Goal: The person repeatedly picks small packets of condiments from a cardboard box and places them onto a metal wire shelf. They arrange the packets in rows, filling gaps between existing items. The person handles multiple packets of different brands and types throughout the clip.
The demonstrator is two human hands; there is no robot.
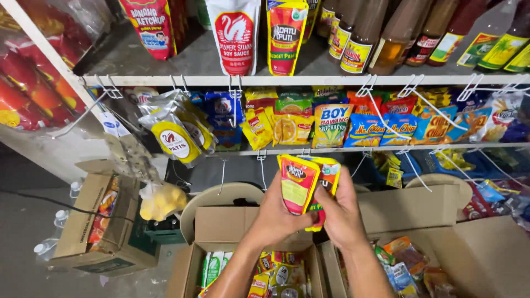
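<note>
At the centre of the frame, the left hand (279, 212) and right hand (339, 212) both close around red-and-yellow sauce pouches (301, 185). They are held above an open cardboard box (221, 223) of sachets, below the snack-packet shelf (309, 80).

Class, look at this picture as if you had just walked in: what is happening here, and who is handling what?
A person stands at stocked shop shelves and holds up a small bunch of red and yellow sachets with both hands. The left hand grips them from one side, the right hand from the other. Below the hands, an open cardboard box holds more sachets. Above, hanging snack packets fill the hooks, and sauce bottles stand on the top shelf.
</note>
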